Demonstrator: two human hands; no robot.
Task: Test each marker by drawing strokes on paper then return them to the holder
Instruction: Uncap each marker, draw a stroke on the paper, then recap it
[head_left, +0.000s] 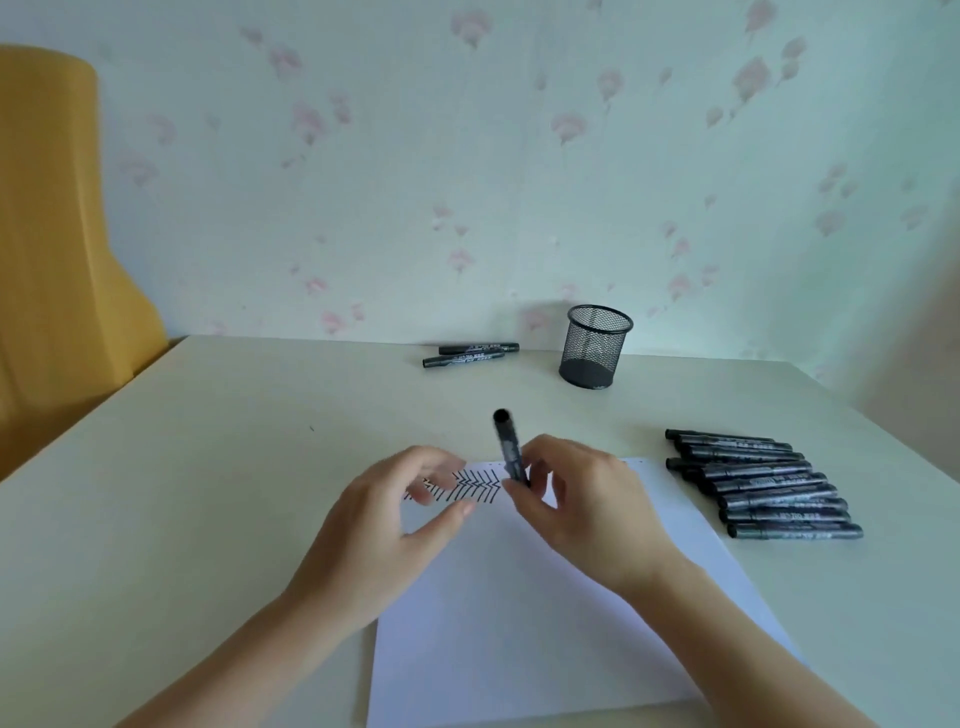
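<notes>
Fingers (511, 488) of the right hand (582, 514) are pinched round a black marker (508, 448), holding it low on the barrel so it stands nearly upright over the paper (519, 623), round butt end tipped toward the camera. Left hand (384, 525) hovers just beside it with its fingers loosely curled and nothing in them, thumb and forefinger apart like it just let go of something or is about to pinch, can't say which.

Around the paper: a row of black markers (763, 486) lies side by side just off its right edge, ten or so, all pointing the same way. Beyond the paper, by the wall (467, 182), sits a black mesh holder (595, 347), upright, looks empty through the mesh. Left of the holder, two more markers (470, 354) lie flat next to each other. Nothing sits between the paper and the holder. A yellow chair back (52, 234) pokes up well left of the paper, past the bench (208, 441) edge.

Held marker is dark all over with a printed label on the barrel, too blurred to read. Can't tell if the cap is on, since the lower end is hidden behind the fingers.

Under both hands, at the far end of the paper, there's a band of black herringbone strokes (475, 486); the marker's lower end is right at the band's right end.
</notes>
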